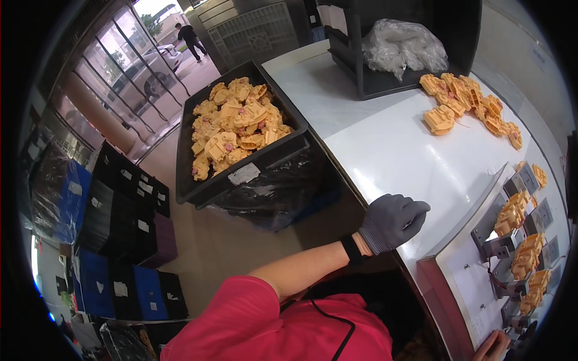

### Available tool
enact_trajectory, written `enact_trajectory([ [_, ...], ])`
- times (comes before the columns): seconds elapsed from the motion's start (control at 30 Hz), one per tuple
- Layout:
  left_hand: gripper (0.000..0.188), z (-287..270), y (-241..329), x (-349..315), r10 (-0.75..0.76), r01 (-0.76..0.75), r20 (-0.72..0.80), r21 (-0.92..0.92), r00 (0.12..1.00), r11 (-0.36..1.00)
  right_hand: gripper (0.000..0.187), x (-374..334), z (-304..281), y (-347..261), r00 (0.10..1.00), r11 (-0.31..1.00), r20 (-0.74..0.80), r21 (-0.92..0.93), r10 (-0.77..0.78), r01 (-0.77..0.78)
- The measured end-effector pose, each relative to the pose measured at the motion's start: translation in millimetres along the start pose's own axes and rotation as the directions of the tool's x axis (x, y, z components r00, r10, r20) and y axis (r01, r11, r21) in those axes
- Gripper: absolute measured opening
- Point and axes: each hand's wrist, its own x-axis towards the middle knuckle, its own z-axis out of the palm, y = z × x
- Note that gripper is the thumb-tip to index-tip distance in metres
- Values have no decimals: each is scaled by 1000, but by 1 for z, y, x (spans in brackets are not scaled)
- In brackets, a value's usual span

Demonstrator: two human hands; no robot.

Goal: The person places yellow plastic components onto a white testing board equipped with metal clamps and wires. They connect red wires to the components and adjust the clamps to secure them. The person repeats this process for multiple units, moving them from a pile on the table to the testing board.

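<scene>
My left hand (394, 224), in a grey knitted glove, is closed in a loose fist over the left edge of the white table (361, 144). Nothing shows between its fingers. At the lower right, the bare fingers of my right hand (494, 348) lie stretched out at the near end of a bench fixture (463, 283); the rest of that hand is out of view. Yellow-orange plastic housings (527, 256) sit in a row on the fixture's metal holders. The fixture has a pale top plate and a dark red side.
A black crate (195, 195) heaped with similar housings (238, 126) stands left of the table. More housings (466, 99) lie at its far end, beside a black bin (373, 90) holding clear plastic (406, 48). Stacked black and blue crates (129, 289) line the left. A person (191, 41) is outside.
</scene>
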Motion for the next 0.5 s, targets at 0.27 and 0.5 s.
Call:
enact_trajectory([
  [0.27, 13, -2, 1, 1, -7, 7, 5, -10, 1000, 1000, 28, 5, -4, -9, 999, 999, 14, 26, 41, -41],
  [0.5, 14, -2, 0, 2, 13, -13, -8, -16, 1000, 1000, 25, -1, -2, -5, 994, 990, 64, 104, 92, -98],
])
